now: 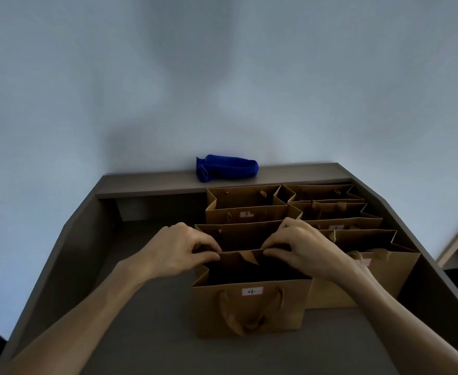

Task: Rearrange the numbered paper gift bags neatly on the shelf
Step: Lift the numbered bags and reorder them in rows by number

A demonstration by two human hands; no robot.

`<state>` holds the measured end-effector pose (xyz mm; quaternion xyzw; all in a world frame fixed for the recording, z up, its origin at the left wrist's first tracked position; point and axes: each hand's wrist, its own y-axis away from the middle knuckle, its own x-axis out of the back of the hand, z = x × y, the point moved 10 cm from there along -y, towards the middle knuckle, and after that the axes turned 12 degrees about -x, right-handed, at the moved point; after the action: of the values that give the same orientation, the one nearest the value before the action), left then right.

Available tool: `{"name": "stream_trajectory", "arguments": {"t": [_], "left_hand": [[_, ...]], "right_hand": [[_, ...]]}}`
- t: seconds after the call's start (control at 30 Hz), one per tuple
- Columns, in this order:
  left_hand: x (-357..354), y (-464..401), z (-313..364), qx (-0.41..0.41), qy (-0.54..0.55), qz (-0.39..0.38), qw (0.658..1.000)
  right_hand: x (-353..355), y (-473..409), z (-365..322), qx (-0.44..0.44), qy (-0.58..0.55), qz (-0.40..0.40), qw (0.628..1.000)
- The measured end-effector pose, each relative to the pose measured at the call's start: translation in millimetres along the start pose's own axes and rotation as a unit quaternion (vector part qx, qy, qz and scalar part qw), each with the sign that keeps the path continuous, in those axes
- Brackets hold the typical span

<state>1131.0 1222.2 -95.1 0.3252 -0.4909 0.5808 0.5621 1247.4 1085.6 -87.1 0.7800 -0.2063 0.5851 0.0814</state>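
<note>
On grey shelf (pixel 146 334), both hands' fingers (pixel 209 249) pinch bag 4's (pixel 251 311) far rim.

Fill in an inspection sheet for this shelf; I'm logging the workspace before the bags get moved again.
Surface: grey shelf, raised back ledge.
Job's things: bag 4 upright in front; bag 3 behind; further brown bags in rows at right, labels mostly unreadable.
Clutter: rolled blue cloth on the ledge.
Hands: left hand and right hand both pinch bag 4's far rim.
Cables: nothing seen.
Surroundings: plain pale wall.
</note>
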Motion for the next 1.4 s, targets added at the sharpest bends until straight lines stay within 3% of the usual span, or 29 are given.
{"name": "stream_trajectory", "arguments": {"t": [0.53, 1.03, 1.4], "left_hand": [[27, 71, -19, 0.056, 0.002, 0.017, 0.998], [4, -1, 10, -0.021, 0.004, 0.015, 1.0], [7, -25, -13, 0.022, -0.029, 0.016, 0.999]], "right_hand": [[-21, -12, -75, 0.097, 0.006, 0.016, 0.995], [3, 8, 1, -0.007, 0.023, 0.023, 0.999], [16, -22, 10, -0.005, 0.016, 0.035, 0.999]]}}
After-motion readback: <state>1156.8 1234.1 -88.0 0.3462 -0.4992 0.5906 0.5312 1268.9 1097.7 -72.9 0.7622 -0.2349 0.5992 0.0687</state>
